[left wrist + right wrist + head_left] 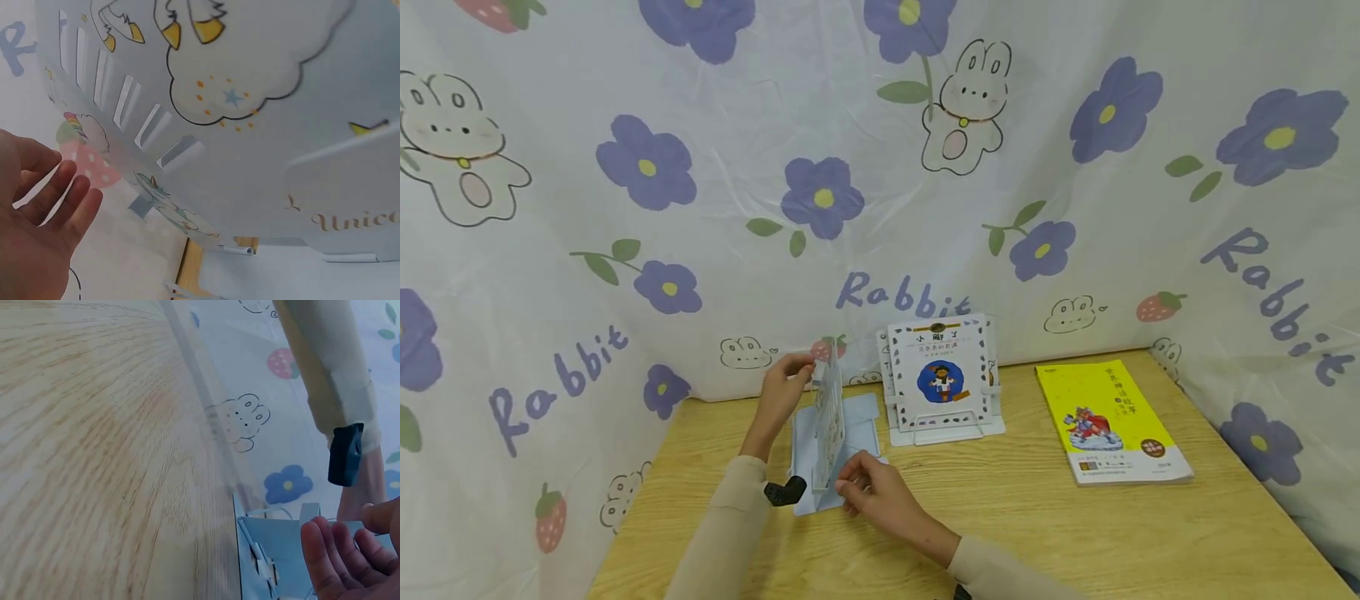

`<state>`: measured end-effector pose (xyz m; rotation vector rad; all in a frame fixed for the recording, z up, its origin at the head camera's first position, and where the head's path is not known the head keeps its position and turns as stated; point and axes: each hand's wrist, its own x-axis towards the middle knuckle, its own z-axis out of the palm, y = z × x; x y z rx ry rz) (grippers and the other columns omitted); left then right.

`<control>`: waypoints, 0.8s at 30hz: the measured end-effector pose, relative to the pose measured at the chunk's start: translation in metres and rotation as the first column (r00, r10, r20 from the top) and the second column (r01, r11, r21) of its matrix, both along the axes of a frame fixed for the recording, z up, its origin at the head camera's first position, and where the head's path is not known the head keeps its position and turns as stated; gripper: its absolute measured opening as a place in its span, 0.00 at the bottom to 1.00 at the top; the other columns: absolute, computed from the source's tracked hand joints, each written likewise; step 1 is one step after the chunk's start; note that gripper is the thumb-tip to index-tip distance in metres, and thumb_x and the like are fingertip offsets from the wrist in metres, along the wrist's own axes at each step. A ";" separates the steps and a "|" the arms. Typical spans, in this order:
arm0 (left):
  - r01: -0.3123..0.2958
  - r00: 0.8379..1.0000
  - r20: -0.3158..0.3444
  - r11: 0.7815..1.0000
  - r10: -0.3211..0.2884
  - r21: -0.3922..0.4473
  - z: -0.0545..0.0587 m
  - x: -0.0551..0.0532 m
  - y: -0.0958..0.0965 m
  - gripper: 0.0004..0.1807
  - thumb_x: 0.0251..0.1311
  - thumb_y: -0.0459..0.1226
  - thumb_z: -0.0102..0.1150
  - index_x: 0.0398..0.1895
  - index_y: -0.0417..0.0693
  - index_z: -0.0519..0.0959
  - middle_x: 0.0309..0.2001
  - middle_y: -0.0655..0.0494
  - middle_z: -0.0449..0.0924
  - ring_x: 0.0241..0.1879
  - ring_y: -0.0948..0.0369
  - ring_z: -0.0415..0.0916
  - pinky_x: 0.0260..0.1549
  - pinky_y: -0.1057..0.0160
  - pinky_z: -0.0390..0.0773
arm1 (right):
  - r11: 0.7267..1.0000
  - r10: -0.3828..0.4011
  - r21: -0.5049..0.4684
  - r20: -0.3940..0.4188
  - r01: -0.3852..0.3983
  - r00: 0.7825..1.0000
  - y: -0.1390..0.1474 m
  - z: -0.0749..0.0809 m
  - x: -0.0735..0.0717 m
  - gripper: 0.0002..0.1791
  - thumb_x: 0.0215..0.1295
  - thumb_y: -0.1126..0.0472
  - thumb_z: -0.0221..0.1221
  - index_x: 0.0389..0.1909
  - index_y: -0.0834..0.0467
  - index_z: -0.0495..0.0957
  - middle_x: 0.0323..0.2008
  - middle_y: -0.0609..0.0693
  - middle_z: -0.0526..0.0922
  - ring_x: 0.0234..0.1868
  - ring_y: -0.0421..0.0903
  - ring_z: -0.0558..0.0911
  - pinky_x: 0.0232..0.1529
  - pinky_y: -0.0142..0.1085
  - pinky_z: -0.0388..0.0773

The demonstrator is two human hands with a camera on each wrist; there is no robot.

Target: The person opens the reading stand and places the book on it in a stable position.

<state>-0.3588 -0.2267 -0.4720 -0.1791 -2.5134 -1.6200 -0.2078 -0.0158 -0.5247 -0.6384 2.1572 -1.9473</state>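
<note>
A light blue book stand has its flat base (861,408) on the table, with its slotted panel (830,417) upright and edge-on in the head view. Unicorn and cloud prints cover the panel (250,150) in the left wrist view. At the panel's far upper edge is my left hand (786,387), fingers loosely extended; the left wrist view shows a gap between them and the panel. My right hand (880,496) is by the near lower end of the stand, its fingers loosely bent and thumb apart. Whether its fingertips touch the stand I cannot tell.
Behind to the right, a second book stand (992,427) holds a white picture book (910,358) upright behind a wire holder. A yellow book (1108,417) lies flat at the right of the wooden table (1000,533). A rabbit-and-flower curtain (737,125) hangs behind.
</note>
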 end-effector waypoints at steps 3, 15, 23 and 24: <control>0.048 0.999 0.020 0.999 -0.048 -0.014 -0.001 -0.006 0.002 0.20 0.82 0.37 0.52 0.69 0.39 0.77 0.66 0.40 0.79 0.68 0.45 0.75 0.64 0.50 0.77 | 1.000 -0.014 -0.007 0.006 0.014 1.000 -0.005 0.001 -0.002 0.07 0.79 0.60 0.61 0.48 0.60 0.78 0.42 0.68 0.86 0.36 0.60 0.90 0.40 0.53 0.90; 0.173 0.981 0.082 0.984 -0.175 0.032 -0.009 -0.015 0.005 0.26 0.82 0.38 0.53 0.78 0.42 0.70 0.77 0.40 0.70 0.79 0.43 0.64 0.79 0.41 0.65 | 0.998 -0.017 0.062 -0.065 0.021 0.998 -0.011 0.004 -0.009 0.07 0.82 0.57 0.58 0.47 0.57 0.79 0.40 0.61 0.86 0.36 0.55 0.89 0.37 0.47 0.90; 0.183 0.978 0.088 0.981 -0.188 0.059 -0.011 -0.016 0.000 0.26 0.81 0.40 0.56 0.77 0.43 0.72 0.78 0.42 0.70 0.78 0.44 0.65 0.78 0.41 0.65 | 0.995 -0.017 0.098 -0.100 0.027 0.995 -0.010 0.005 -0.011 0.07 0.83 0.57 0.56 0.47 0.56 0.79 0.40 0.55 0.87 0.36 0.57 0.89 0.34 0.38 0.89; 0.184 0.978 0.089 0.981 -0.189 0.063 -0.010 -0.015 0.000 0.26 0.81 0.40 0.56 0.77 0.42 0.72 0.77 0.42 0.70 0.78 0.44 0.65 0.78 0.41 0.66 | 0.994 -0.018 0.104 -0.106 0.029 0.994 -0.010 0.006 -0.012 0.07 0.83 0.57 0.56 0.46 0.56 0.79 0.40 0.55 0.87 0.36 0.57 0.89 0.33 0.35 0.89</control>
